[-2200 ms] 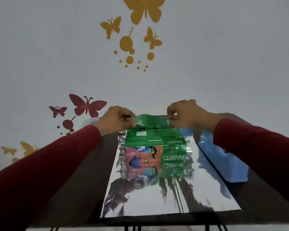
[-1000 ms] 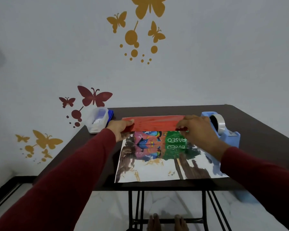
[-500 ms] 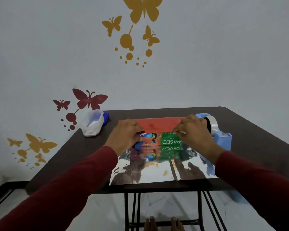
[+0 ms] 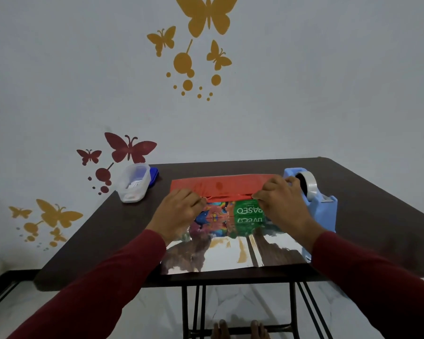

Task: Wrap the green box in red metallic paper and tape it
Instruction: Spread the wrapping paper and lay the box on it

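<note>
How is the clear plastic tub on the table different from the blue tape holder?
The plastic tub is see-through and whitish; the tape dispenser is solid light blue. The tub sits far left of the red paper, apart from the hands; the dispenser sits right, behind the right hand. The dispenser carries a tape roll. Both rest on the dark table.

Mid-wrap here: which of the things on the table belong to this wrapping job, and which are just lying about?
In the job: green box; red metallic paper, folded over its top; left hand and right hand, pinching the paper's edge; blue tape dispenser.

Lying about: clear plastic container; blue lid behind it.
</note>
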